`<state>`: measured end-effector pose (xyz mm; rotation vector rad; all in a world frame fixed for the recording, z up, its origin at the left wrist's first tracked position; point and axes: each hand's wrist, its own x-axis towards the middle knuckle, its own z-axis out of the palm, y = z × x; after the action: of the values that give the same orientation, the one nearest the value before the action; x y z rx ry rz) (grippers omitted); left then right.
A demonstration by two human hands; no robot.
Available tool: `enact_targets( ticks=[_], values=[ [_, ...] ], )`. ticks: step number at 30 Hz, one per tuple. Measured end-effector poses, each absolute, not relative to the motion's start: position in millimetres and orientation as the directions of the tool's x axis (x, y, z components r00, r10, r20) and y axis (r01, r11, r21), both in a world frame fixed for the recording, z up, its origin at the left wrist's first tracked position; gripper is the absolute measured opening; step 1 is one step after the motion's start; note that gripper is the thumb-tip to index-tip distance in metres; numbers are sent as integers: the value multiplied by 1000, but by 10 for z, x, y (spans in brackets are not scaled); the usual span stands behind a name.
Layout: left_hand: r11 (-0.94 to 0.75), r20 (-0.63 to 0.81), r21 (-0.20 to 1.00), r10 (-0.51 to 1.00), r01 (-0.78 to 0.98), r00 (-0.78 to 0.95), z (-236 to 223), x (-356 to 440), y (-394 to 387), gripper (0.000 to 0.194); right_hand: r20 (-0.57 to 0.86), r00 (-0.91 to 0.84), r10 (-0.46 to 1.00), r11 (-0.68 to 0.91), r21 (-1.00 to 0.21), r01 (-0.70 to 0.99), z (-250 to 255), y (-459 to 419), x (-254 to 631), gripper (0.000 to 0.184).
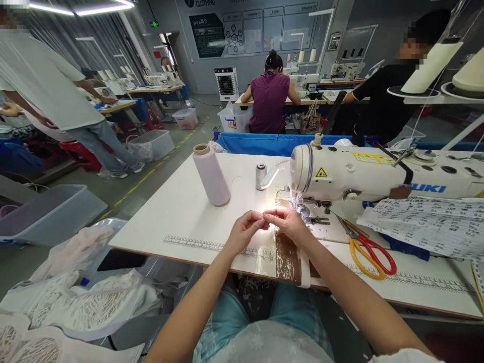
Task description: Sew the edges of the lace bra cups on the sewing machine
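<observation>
My left hand [246, 229] and my right hand [286, 222] meet fingertip to fingertip just in front of the sewing machine [340, 166]. Both are closed in a pinch; whatever they hold, if anything, is too small to make out. Bright light from the machine's needle area [296, 199] falls over the fingers. A small thread spool [260, 176] stands upright beyond my hands. To their left a large cone of pale thread [212, 176] stands on the white table [162, 212]. Right of my right forearm lie scissors [368, 252] with yellow and red handles.
A printed ruler [204, 243] runs along the table's front edge. Paper sheets with writing [416, 222] lie at right below the machine. White lace garments [94, 302] are heaped at lower left. Several people work around; one in purple [269, 101] sits ahead. Plastic bins [49, 212] stand left.
</observation>
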<state>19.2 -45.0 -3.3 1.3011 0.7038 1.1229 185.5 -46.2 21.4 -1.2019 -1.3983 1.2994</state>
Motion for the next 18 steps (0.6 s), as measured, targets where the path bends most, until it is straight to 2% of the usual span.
enact_targets(
  ticks=[9, 11, 16, 18],
  values=[
    [-104, 172, 972, 926, -211, 335, -49, 226, -316, 22, 8, -104, 995, 13, -999, 50, 177, -313, 1788, 28],
    [-79, 153, 971, 931, -226, 331, -28, 243, -282, 23, -7, -102, 995, -6, -1000, 13, 191, -277, 1768, 24],
    [16, 71, 969, 938, -246, 339, 12, 259, -179, 24, -71, -90, 993, -80, -992, -99, 240, -214, 1729, 29],
    [46, 50, 965, 935, -259, 351, 15, 260, -139, 23, -105, -108, 989, -112, -992, -59, 234, -199, 1735, 26]
  ],
)
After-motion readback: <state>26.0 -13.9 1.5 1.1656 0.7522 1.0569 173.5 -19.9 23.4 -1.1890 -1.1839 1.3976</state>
